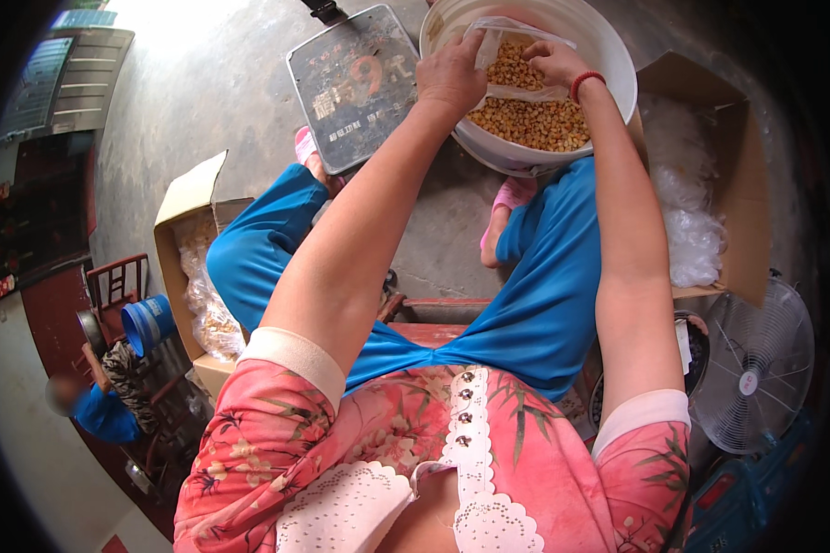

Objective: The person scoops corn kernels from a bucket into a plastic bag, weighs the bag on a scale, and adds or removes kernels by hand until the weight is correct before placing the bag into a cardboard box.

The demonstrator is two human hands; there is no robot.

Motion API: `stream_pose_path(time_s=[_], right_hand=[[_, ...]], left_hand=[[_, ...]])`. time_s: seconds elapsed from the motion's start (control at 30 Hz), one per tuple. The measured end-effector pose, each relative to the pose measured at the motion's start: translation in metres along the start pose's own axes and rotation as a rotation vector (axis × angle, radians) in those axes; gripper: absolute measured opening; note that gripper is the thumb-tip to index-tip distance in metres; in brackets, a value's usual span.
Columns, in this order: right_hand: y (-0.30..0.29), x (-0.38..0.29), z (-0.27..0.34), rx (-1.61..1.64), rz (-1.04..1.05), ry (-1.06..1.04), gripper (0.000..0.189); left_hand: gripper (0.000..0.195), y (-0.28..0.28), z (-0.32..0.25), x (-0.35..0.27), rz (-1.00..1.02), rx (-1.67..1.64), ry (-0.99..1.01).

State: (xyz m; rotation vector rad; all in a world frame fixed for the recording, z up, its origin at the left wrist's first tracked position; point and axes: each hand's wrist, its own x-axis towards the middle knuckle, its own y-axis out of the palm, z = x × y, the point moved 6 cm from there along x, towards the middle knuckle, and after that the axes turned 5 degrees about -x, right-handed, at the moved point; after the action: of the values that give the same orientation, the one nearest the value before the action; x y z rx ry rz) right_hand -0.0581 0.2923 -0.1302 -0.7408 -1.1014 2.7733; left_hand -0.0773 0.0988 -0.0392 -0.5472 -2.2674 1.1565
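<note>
A large white plastic bucket point(619, 62) stands before me, with loose yellow-brown kernels point(532, 124), apparently corn, in its near part. Inside it a clear plastic bag point(519, 27) gapes open, holding more of the same kernels point(512, 68). My left hand point(456, 72) grips the left edge of the bag at the bucket's rim, its thumb side towards the bag. Over the bag's right side is my right hand point(559, 63), fingers curled down at the kernels. What lies between those fingertips is hidden. A red bracelet point(586, 81) circles my right wrist.
A platform scale point(360, 90) sits left of the bucket. At right are a cardboard box point(740, 200) of clear bags point(688, 235) and a fan point(754, 373). Another box point(180, 276) holds filled bags point(211, 304). A person point(111, 408) sits far left near a blue bucket point(147, 323).
</note>
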Motion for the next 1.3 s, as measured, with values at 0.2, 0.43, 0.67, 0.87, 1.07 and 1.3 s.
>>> stream_pose_path(time_s=[0.2,0.43,0.67,0.87,1.07,1.3], right_hand=[[0.024,-0.049,0.038,0.227,0.576,0.017,0.031],[0.078,-0.066,0.071,-0.666,0.474,-0.112,0.045],[0.113,-0.055,0.039,-0.418,0.779,-0.051,0.054],[0.077,-0.064,0.056,-0.099,0.691,-0.039,0.047],[0.021,-0.064,0.066,0.272,0.477,-0.131,0.034],[-0.012,-0.014,0.030,0.392,-0.069,-0.287,0.038]], left_hand=[[0.050,-0.001,0.004,-0.001,-0.024,0.001,-0.012],[0.049,0.002,0.003,0.000,-0.008,0.026,-0.006],[0.051,0.002,0.001,0.001,0.019,0.023,-0.012],[0.050,0.002,0.003,0.000,0.006,0.025,-0.008],[0.052,-0.001,0.001,0.000,0.028,0.031,-0.022],[0.055,0.002,0.000,0.002,0.033,0.015,0.003]])
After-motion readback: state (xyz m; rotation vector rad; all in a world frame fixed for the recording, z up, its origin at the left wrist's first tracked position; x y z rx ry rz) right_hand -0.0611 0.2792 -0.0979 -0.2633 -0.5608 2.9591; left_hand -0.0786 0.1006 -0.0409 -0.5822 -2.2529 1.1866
